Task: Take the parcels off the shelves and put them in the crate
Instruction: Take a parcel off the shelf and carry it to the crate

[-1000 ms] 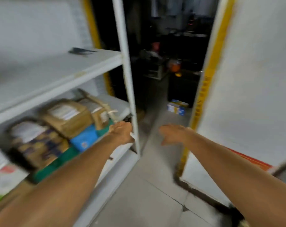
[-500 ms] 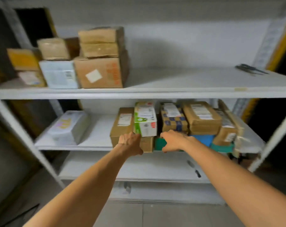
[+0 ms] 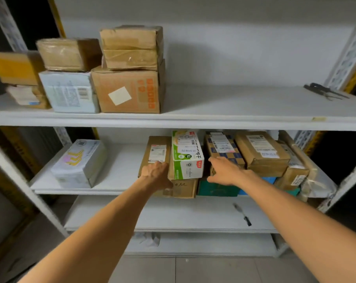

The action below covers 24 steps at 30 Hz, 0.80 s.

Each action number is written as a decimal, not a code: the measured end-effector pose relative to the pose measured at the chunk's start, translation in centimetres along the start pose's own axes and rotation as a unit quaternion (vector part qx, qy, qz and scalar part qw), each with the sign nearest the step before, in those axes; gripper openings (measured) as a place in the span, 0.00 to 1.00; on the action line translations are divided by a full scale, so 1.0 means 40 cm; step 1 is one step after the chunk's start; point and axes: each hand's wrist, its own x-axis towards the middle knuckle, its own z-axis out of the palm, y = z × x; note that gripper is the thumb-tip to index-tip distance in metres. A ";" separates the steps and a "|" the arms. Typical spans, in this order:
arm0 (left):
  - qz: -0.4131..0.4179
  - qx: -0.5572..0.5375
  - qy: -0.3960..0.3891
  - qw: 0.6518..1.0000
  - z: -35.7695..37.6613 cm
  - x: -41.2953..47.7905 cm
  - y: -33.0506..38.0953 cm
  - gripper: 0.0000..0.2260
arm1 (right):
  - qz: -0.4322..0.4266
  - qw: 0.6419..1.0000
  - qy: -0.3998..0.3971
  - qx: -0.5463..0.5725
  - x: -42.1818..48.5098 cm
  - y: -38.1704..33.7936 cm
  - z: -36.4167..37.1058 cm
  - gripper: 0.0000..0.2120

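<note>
Two hands flank the green-and-white box (image 3: 186, 155) on the middle shelf (image 3: 120, 168), which suggests it is the parcel about to come off. It rests on a brown carton (image 3: 183, 188), wedged between a flat brown parcel (image 3: 156, 152) and a checkered one (image 3: 224, 150). The left hand (image 3: 157, 176) lies on the flat parcel, fingers curled; I cannot tell whether they grip. The right hand (image 3: 226, 172) reaches in with fingers (image 3: 214, 160) spread, holding nothing. Neighbours crowd both sides and the upper shelf (image 3: 234, 119) hangs close above, so straight out over the front edge looks the freest path. No crate is in sight.
</note>
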 end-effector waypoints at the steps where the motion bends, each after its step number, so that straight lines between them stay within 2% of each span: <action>1: -0.003 -0.023 -0.002 1.000 0.001 0.015 -0.006 0.21 | 0.006 1.000 0.008 0.015 0.010 -0.003 0.002 0.30; 6: -0.019 -0.250 -0.035 0.968 0.023 0.132 -0.031 0.16 | 0.061 0.983 0.058 0.164 0.091 -0.034 0.029 0.21; 13: -0.016 -0.366 -0.047 0.929 0.054 0.249 -0.047 0.26 | 0.104 0.967 0.054 0.227 0.192 -0.070 0.049 0.23; 15: -0.002 -0.437 -0.082 0.896 0.066 0.271 -0.041 0.27 | 0.118 0.965 0.044 0.232 0.217 -0.072 0.050 0.24; 19: -0.012 -0.574 -0.142 0.807 0.073 0.284 -0.038 0.31 | 0.147 0.936 0.049 0.316 0.266 -0.060 0.059 0.19; 21: -0.015 -0.625 -0.154 0.765 0.074 0.286 -0.041 0.26 | 0.156 0.929 0.030 0.336 0.282 -0.052 0.053 0.20; 22: -0.025 -0.645 -0.152 0.748 0.072 0.287 -0.042 0.24 | 0.157 0.927 0.016 0.341 0.291 -0.047 0.049 0.21; 24: -0.052 -0.659 -0.148 0.735 0.070 0.292 -0.041 0.24 | 0.159 0.921 -0.010 0.356 0.303 -0.039 0.039 0.23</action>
